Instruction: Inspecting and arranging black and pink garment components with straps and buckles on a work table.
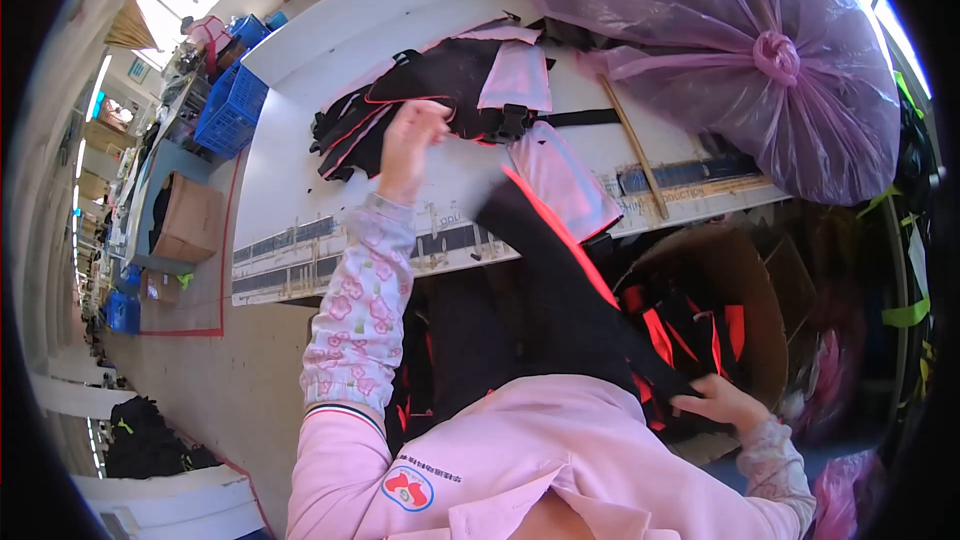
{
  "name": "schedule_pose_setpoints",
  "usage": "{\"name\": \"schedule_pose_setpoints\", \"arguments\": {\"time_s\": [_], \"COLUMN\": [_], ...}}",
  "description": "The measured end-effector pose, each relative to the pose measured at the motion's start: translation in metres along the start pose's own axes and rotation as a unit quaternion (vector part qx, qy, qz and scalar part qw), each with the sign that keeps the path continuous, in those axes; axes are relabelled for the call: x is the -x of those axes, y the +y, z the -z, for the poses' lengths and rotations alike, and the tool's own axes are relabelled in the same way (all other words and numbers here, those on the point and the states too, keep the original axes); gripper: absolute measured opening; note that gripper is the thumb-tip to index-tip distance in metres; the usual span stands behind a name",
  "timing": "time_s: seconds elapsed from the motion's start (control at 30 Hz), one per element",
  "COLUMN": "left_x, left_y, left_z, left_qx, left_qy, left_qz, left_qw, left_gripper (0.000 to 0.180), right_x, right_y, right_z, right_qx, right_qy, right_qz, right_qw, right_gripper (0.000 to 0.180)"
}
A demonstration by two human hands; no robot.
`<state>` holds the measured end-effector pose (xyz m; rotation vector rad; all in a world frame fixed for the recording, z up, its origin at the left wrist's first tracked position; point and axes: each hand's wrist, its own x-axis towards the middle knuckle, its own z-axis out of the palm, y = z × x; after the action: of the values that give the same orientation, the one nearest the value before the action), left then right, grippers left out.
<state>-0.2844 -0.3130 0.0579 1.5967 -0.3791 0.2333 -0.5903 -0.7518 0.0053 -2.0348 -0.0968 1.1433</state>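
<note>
My left hand [412, 138] reaches out over the white table [300, 200], blurred, touching the black and pink fabric piece [455, 80] that lies on a pile there. My right hand [722, 402] is low at my right side, fingers closed on the end of a long black strap piece with an orange-red edge [570, 280]. This piece runs from my right hand up to a pale pink panel [562, 180] resting on the table's near edge.
A large tied pink plastic bag [730, 50] fills the table's right end, beside a wooden stick [634, 145]. A cardboard box [740, 300] with black and red pieces stands under my right hand. Blue crates [235, 105] and a brown box [188, 218] stand at left.
</note>
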Motion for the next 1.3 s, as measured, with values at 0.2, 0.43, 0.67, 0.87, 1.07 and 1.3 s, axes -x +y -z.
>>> {"name": "schedule_pose_setpoints", "arguments": {"time_s": [0.2,0.43,0.67,0.87,1.07,1.3], "left_x": [0.078,0.122,0.179,0.212,0.241,0.213], "left_y": [-0.075,-0.105,-0.1,-0.036,-0.049,-0.022], "left_z": [-0.111,-0.131,-0.07,-0.076,-0.062,-0.062], "left_qx": [-0.339,-0.512,-0.129,0.388,0.377,0.097], "left_qy": [-0.181,-0.204,0.092,0.266,0.113,-0.137], "left_qz": [-0.09,-0.102,0.016,0.27,0.446,0.277], "left_qw": [0.919,0.828,0.987,0.84,0.804,0.946], "left_gripper": [0.056,0.057,0.03,0.028,0.031,0.022], "right_x": [0.004,-0.127,-0.213,-0.254,-0.298,-0.302], "right_y": [0.152,-0.005,-0.08,-0.163,-0.174,-0.189], "right_z": [-0.028,0.002,0.0,-0.049,-0.048,-0.018], "right_qx": [0.23,0.133,-0.042,-0.354,-0.162,-0.198], "right_qy": [0.01,0.225,0.215,0.071,0.183,0.229], "right_qz": [-0.205,0.148,0.243,0.238,0.296,0.23], "right_qw": [0.951,0.954,0.945,0.902,0.924,0.925], "right_gripper": [0.044,0.028,0.034,0.048,0.031,0.031]}}
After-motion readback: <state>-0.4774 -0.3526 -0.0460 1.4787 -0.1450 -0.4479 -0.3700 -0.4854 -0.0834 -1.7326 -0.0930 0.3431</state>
